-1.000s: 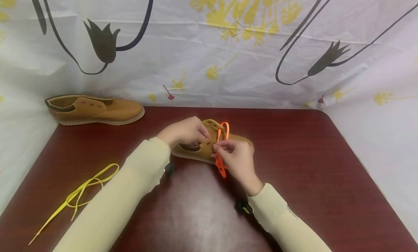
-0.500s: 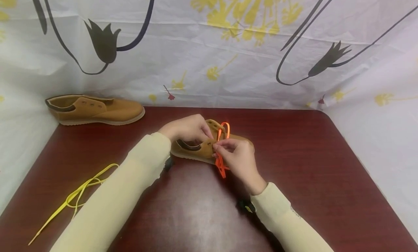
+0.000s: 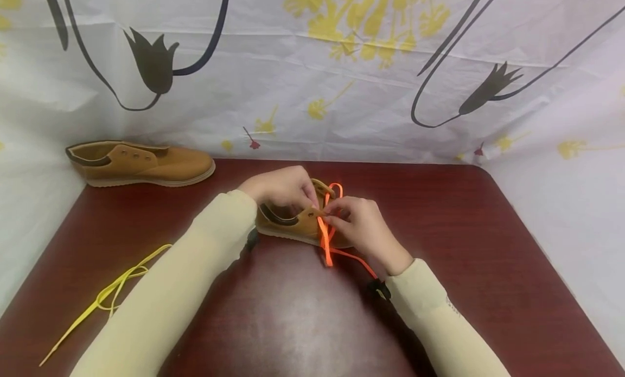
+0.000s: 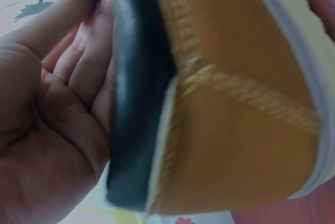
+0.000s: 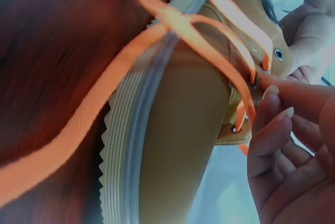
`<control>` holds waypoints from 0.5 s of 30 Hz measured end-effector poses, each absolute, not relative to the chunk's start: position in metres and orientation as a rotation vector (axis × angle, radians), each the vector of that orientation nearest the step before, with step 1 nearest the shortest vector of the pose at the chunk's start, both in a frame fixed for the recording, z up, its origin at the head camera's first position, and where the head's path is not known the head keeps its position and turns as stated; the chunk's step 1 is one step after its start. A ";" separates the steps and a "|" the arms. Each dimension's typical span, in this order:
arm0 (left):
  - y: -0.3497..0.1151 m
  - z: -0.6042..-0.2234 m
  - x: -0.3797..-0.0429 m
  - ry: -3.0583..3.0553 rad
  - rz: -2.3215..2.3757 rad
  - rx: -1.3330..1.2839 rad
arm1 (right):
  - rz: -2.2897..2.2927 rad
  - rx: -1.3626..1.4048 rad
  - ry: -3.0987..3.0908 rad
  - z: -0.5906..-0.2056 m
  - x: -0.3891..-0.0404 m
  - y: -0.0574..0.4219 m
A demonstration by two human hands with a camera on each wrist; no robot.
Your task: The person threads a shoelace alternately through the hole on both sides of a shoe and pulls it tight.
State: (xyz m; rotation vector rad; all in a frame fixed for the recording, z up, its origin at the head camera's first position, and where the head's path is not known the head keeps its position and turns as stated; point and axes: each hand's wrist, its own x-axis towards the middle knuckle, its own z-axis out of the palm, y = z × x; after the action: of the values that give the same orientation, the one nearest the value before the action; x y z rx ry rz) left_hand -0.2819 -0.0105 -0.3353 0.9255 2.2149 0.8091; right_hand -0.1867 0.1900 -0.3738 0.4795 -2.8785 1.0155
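A tan lace-up shoe lies on the table, its toe toward the right. My left hand holds the near eyelet flap, with fingers inside the shoe's opening in the left wrist view. An orange shoelace runs through the front eyelets; loops show over both flaps, and one length trails toward my right wrist. My right hand pinches at the lace beside the near flap, thumb and finger together. The right wrist view shows these fingertips right at the eyelets; another metal eyelet holds no lace.
A second tan shoe, unlaced, stands at the back left against the white patterned sheet. On the left of the dark red table lies a loose yellow shoelace, partly behind my left sleeve.
My right hand has shifted slightly up and right along the flap. The orange lace below it now hangs in a longer loop, with a length drawn toward the right wrist. The left hand moved slightly right.
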 end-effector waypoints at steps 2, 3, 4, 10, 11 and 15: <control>-0.013 -0.332 -0.284 2.196 0.860 0.868 | 1.042 0.499 -2.873 -0.373 -0.187 0.191; -0.015 -0.330 -0.284 2.189 0.886 0.837 | 1.054 0.512 -2.872 -0.373 -0.187 0.191; -0.016 -0.328 -0.285 2.184 0.911 0.804 | 1.070 0.522 -2.868 -0.373 -0.187 0.192; -0.024 -0.319 -0.288 2.215 0.968 0.742 | 1.083 0.551 -2.840 -0.374 -0.184 0.193; -0.025 -0.317 -0.289 2.225 0.976 0.750 | 1.074 0.552 -2.834 -0.374 -0.184 0.194; -0.032 -0.308 -0.292 2.276 1.034 0.737 | 1.058 0.564 -2.825 -0.374 -0.183 0.195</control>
State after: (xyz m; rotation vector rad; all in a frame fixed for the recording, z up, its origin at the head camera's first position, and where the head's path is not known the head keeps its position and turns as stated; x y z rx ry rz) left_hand -0.2920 -0.0320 -0.3080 0.7373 2.2758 1.0344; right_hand -0.1833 0.1945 -0.3738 0.5644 -2.8246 1.0581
